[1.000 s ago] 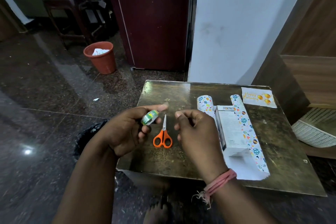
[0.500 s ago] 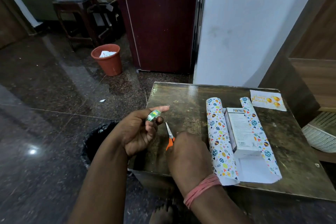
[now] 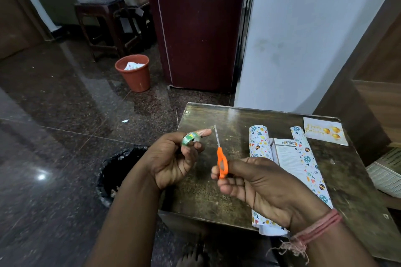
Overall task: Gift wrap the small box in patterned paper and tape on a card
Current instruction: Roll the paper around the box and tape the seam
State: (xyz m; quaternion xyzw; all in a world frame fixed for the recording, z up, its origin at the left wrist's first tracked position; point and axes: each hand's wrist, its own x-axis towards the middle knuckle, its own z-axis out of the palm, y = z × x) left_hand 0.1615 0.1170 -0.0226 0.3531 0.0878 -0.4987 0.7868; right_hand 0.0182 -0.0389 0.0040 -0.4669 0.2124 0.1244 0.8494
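My left hand (image 3: 175, 158) holds a small green tape roll (image 3: 190, 138) above the table's left edge, with a strip of tape stuck along its outstretched forefinger. My right hand (image 3: 258, 182) grips orange-handled scissors (image 3: 221, 156), blades pointing up and away, just right of the tape. The small white box (image 3: 286, 154) lies on patterned wrapping paper (image 3: 259, 143) whose two sides curl up beside it; my right hand hides the box's near part. A white birthday card (image 3: 324, 131) lies at the table's far right corner.
The dark worn table (image 3: 217, 197) stands against a white wall. A black-lined bin (image 3: 117, 171) sits on the floor left of the table, an orange bucket (image 3: 133, 72) farther back. A white basket (image 3: 386, 171) is at the right.
My right hand reached down to the scissors on the table and lifted them; they now stand upright in its grip. My left hand kept the tape roll in place.
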